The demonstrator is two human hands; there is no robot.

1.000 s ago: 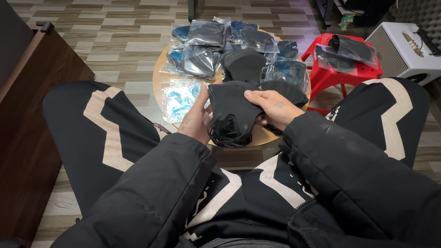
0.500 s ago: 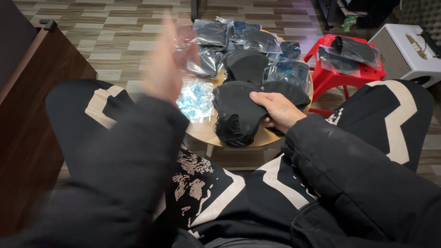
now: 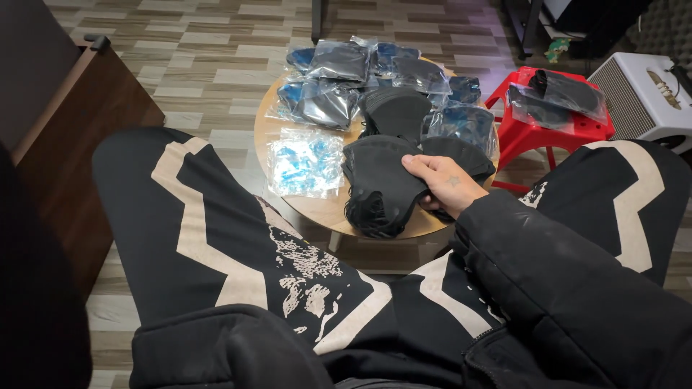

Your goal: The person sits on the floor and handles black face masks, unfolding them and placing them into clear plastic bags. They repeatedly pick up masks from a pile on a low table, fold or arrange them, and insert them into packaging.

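OK, head view, the only one. Right hand [image 3: 441, 184] sits mid-frame, fingers curled over the right edge of a mask stack [image 3: 380, 186], thumb side hidden, so it's gripping or pinning the stack; I read it as closed on it. Stack rests on the near edge of the round table [image 3: 328, 212], centre of frame, leaning toward the lap.

Left hand: not visible now. Only a dark blur at the far left edge, likely the sleeve; can't tell if that hand is wide or closed.

Rest of table: an empty clear bag with blue print [image 3: 305, 162] just left of the stack, flat. Two more loose black stacks behind and right of the hand. Sealed bags of masks [image 3: 339, 79] piled at the top of the table. Red stool [image 3: 542, 128] upper right with another bagged pack on it; white box at the far right edge.

Changes: a second ago both hands were on the stack, left one cupping its left side. Half a second ago the left hand was up and blurred at upper left, moving away. Now it's out of frame completely. Stack hasn't shifted; the right hand alone holds it. So the work on the stack is one-handed at this moment.
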